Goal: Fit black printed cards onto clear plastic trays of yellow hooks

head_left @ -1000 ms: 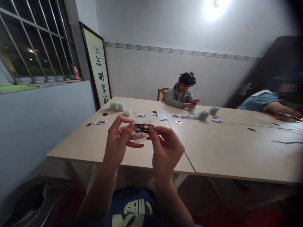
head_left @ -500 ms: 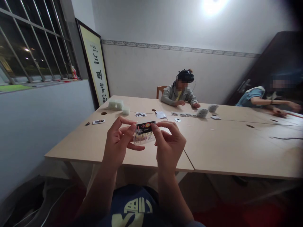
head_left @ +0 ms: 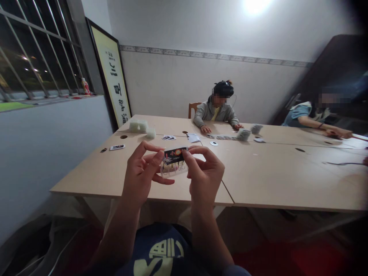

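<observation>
One small clear case (head_left: 173,174), hooks (head_left: 183,166) visible inside, held above the pale table (head_left: 258,180). Black printed label (head_left: 174,155) across its upper part. Left hand (head_left: 141,170): half curled, thumb and forefinger pinching label and case at the left end. Right hand (head_left: 205,172): fingers bent, thumb pressing the right end. White-and-black cards (head_left: 168,137) lie beyond; co-worker in grey (head_left: 216,115) sits opposite.

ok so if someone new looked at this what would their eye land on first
Probably the black label against the small clear case, held mid-view by the left hand and right hand above the pale table. Next, likely the tall framed calligraphy leaning at the left, and the bright light at the top. Across the table sits a person wearing dark headgear.
</observation>
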Motion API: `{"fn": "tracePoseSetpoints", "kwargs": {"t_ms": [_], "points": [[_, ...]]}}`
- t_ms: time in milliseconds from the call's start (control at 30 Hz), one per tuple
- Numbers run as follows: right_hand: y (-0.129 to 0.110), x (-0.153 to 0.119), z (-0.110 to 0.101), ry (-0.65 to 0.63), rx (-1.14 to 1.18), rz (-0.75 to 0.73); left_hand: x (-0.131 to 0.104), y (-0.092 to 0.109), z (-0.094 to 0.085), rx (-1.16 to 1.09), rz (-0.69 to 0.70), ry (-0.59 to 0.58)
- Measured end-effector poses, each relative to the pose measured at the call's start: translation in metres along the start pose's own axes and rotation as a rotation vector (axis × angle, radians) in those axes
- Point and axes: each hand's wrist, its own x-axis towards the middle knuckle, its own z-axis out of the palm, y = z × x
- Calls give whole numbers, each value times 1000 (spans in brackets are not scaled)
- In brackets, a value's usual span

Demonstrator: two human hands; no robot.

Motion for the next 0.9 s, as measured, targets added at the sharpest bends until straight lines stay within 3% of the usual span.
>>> {"fn": "tracePoseSetpoints", "kwargs": {"t_ms": [900], "points": [[-8,-5,-1,-19,2,1,-7,10,-1,36,26,-35]]}}
